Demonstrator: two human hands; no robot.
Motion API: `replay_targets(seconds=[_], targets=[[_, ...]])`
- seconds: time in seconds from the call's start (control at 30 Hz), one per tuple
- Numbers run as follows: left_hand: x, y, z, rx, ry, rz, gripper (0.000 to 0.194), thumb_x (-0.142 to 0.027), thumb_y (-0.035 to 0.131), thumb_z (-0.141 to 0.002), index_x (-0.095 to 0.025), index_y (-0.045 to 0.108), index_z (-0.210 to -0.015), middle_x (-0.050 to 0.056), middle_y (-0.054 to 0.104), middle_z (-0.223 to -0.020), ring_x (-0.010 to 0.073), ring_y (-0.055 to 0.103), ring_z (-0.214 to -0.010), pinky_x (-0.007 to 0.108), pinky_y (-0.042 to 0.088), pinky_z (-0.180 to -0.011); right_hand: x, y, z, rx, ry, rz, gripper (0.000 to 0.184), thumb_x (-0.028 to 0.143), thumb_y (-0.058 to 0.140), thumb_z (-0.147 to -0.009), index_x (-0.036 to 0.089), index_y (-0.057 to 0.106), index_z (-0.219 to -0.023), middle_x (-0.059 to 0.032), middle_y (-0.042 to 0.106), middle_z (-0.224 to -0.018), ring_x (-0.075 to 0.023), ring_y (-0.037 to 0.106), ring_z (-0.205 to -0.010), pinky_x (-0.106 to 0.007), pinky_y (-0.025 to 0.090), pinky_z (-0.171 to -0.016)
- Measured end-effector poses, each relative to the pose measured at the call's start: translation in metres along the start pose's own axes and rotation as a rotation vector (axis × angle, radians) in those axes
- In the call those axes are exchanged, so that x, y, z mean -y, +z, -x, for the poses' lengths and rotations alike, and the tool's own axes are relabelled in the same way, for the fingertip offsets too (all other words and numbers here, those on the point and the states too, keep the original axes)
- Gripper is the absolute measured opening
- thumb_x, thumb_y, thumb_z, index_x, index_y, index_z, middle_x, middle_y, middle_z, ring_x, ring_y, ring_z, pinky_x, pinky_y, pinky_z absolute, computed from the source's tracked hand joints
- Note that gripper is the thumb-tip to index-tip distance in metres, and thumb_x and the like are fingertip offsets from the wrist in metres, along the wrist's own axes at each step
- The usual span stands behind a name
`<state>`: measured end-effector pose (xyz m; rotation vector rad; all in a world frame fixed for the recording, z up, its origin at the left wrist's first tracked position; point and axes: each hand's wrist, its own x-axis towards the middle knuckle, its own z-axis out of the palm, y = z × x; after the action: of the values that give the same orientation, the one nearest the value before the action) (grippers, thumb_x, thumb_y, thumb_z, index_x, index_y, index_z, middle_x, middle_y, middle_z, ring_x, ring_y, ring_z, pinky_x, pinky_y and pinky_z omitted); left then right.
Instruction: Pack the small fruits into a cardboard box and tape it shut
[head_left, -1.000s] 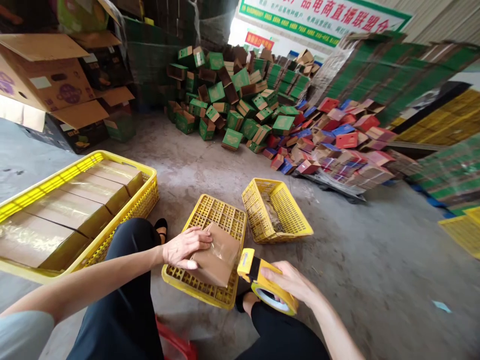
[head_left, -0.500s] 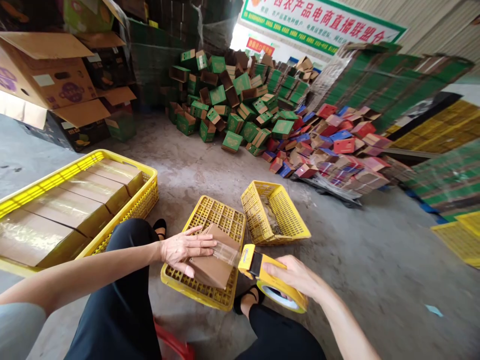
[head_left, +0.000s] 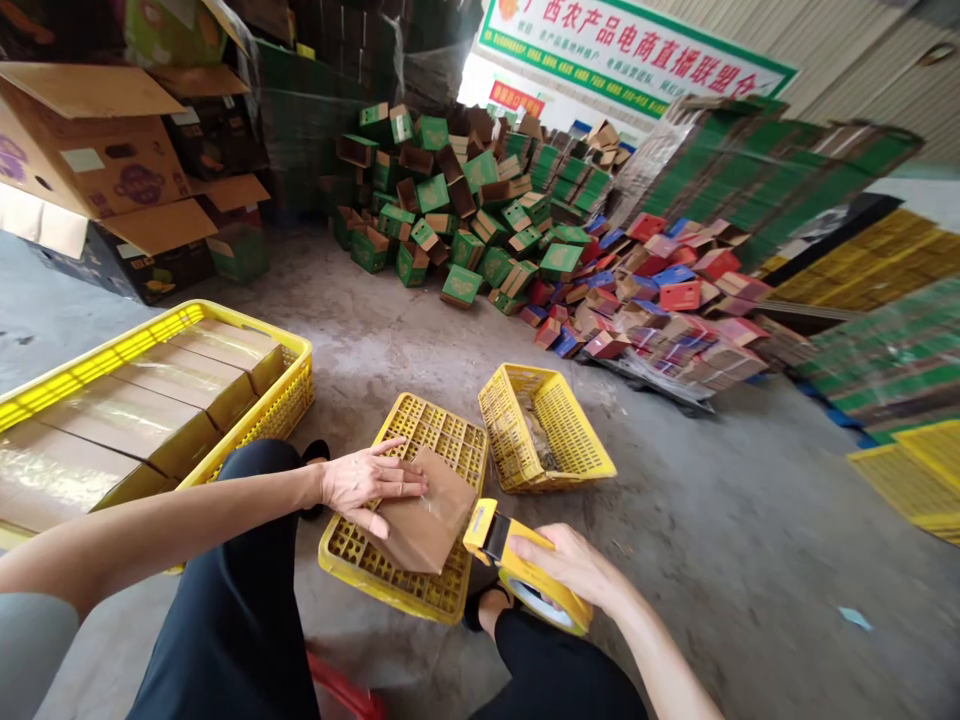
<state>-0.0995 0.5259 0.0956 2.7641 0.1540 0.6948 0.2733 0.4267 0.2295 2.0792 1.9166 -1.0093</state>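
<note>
A small brown cardboard box point(head_left: 427, 525) rests on an upturned yellow plastic crate point(head_left: 439, 425) between my knees. My left hand point(head_left: 375, 487) lies flat on the box's left top side, fingers spread. Clear tape shows faintly on the box's top, partly hidden by the fingers. In my right hand point(head_left: 559, 560) is a yellow tape dispenser point(head_left: 517, 545) with a big roll of tape. Its front end is close to the box's right edge; whether it touches, I cannot tell.
On the left a long yellow crate point(head_left: 304, 350) holds several taped boxes. A smaller yellow crate point(head_left: 577, 425) stands beyond the upturned one. Green boxes point(head_left: 461, 285) and red and blue boxes point(head_left: 679, 295) lie heaped behind. A red stool edge point(head_left: 345, 690) shows below me.
My right hand and the tape dispenser have moved slightly left, nearer the box. The clear strip between box and dispenser is less visible. My left hand stays on the box.
</note>
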Motion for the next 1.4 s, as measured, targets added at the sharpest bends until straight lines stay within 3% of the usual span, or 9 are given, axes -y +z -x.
replay_targets(seconds=[0.1, 0.2, 0.3, 0.43, 0.57, 0.77, 1.07, 1.2, 1.4], targets=[[-0.004, -0.002, -0.013, 0.005, 0.02, -0.087, 0.094, -0.083, 0.05, -0.092, -0.023, 0.039, -0.164, 0.015, 0.07, -0.131, 0.0343, 0.063, -0.123, 0.06, 0.01, -0.13, 0.0, -0.002, 0.0, 0.018, 0.002, 0.029, 0.063, 0.079, 0.051, -0.084, 0.02, 0.057, -0.065, -0.0056, 0.064, -0.065, -0.0191, 0.059, -0.063, -0.026, 0.031, -0.05], [-0.01, -0.003, -0.023, 0.013, 0.02, -0.165, 0.099, -0.088, 0.058, -0.083, -0.022, 0.05, -0.157, 0.014, 0.07, -0.122, 0.0349, 0.064, -0.114, 0.064, 0.016, -0.128, 0.001, 0.0, -0.001, 0.008, 0.01, 0.053, 0.061, 0.078, 0.051, -0.083, 0.021, 0.053, -0.062, -0.0026, 0.057, -0.062, -0.0161, 0.051, -0.06, -0.026, 0.027, -0.051], [-0.017, -0.003, -0.033, 0.034, 0.031, -0.152, 0.098, -0.086, 0.06, -0.084, -0.015, 0.055, -0.152, 0.018, 0.069, -0.131, 0.0374, 0.063, -0.121, 0.063, 0.019, -0.128, 0.001, 0.002, -0.002, 0.015, -0.006, 0.066, 0.061, 0.079, 0.05, -0.082, 0.021, 0.048, -0.06, 0.0, 0.049, -0.059, -0.0139, 0.043, -0.058, -0.027, 0.023, -0.051], [-0.028, 0.006, -0.048, 0.054, 0.06, -0.018, 0.09, -0.077, 0.052, -0.095, -0.011, 0.049, -0.156, 0.02, 0.056, -0.155, 0.0362, 0.052, -0.144, 0.047, 0.033, -0.126, 0.001, 0.002, -0.004, 0.018, -0.009, 0.061, 0.063, 0.081, 0.05, -0.081, 0.022, 0.046, -0.06, 0.0005, 0.046, -0.058, -0.0137, 0.04, -0.057, -0.028, 0.022, -0.051], [-0.035, 0.019, -0.055, 0.065, 0.045, 0.106, 0.095, -0.076, 0.045, -0.099, -0.009, 0.032, -0.166, 0.02, 0.044, -0.164, 0.0333, 0.036, -0.156, 0.044, 0.023, -0.132, -0.002, 0.002, -0.005, 0.012, 0.001, 0.062, 0.063, 0.081, 0.051, -0.082, 0.022, 0.05, -0.06, -0.0019, 0.054, -0.06, -0.0157, 0.047, -0.059, -0.028, 0.026, -0.051], [-0.029, 0.016, -0.046, 0.093, -0.002, 0.194, 0.094, -0.072, 0.052, -0.099, -0.017, 0.023, -0.17, 0.016, 0.037, -0.168, 0.0332, 0.034, -0.157, 0.046, 0.017, -0.133, -0.006, 0.008, -0.009, 0.039, -0.051, 0.001, 0.063, 0.082, 0.052, -0.084, 0.021, 0.055, -0.066, -0.0037, 0.06, -0.064, -0.0183, 0.055, -0.062, -0.028, 0.03, -0.054], [-0.022, 0.014, -0.046, 0.111, -0.005, 0.221, 0.088, -0.072, 0.059, -0.095, -0.025, 0.036, -0.166, 0.011, 0.036, -0.169, 0.0329, 0.035, -0.157, 0.045, 0.018, -0.132, -0.041, 0.02, -0.001, 0.063, -0.059, -0.086, 0.07, 0.085, 0.049, -0.083, 0.018, 0.062, -0.07, -0.0026, 0.06, -0.064, -0.0169, 0.052, -0.061, -0.027, 0.033, -0.053], [-0.022, 0.013, -0.047, 0.11, -0.005, 0.218, 0.089, -0.074, 0.061, -0.093, -0.027, 0.038, -0.165, 0.011, 0.037, -0.169, 0.0337, 0.036, -0.156, 0.046, 0.019, -0.132, -0.045, 0.03, -0.001, 0.041, -0.056, -0.106, 0.069, 0.084, 0.05, -0.082, 0.017, 0.062, -0.071, -0.0026, 0.06, -0.065, -0.0169, 0.053, -0.063, -0.026, 0.033, -0.053], [-0.027, 0.009, -0.045, 0.106, -0.022, 0.2, 0.078, -0.07, 0.048, -0.102, -0.03, 0.033, -0.167, 0.01, 0.038, -0.169, 0.0314, 0.035, -0.157, 0.049, 0.009, -0.133, -0.045, 0.053, -0.009, 0.002, -0.059, -0.146, 0.068, 0.084, 0.051, -0.083, 0.018, 0.062, -0.071, -0.0019, 0.063, -0.064, -0.0171, 0.056, -0.063, -0.026, 0.035, -0.055]])
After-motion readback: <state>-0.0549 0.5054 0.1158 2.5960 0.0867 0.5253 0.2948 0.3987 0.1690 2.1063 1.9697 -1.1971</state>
